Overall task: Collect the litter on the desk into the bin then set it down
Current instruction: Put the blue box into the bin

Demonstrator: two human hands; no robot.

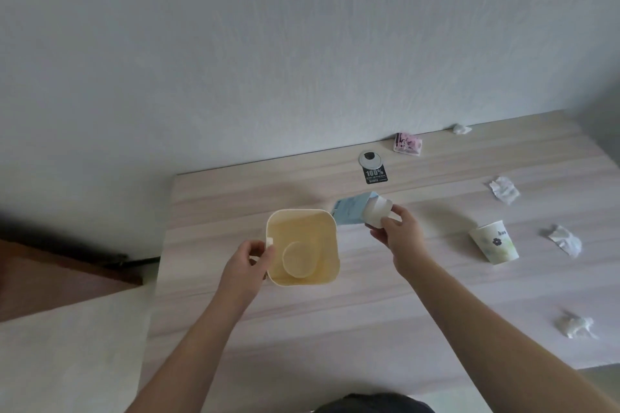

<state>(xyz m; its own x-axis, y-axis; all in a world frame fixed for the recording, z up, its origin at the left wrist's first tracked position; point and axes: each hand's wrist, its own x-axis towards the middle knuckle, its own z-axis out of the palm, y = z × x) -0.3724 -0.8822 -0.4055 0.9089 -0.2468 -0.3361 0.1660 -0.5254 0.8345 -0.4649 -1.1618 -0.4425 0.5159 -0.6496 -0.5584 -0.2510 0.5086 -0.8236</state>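
Early on: left hand [250, 260] grips the bin [302, 246], right hand [394, 228] pinches a blue carton [350, 213] beside its rim, a cup [495, 241] and paper scraps [503, 189] right of the bin remain

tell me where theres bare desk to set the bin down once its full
The near-left stretch of the desk, below the bin and between the two forearms, is bare. The strip from the left edge to the round cable grommet is free too. The right side is crowded: paper cup, crumpled papers, tissue.
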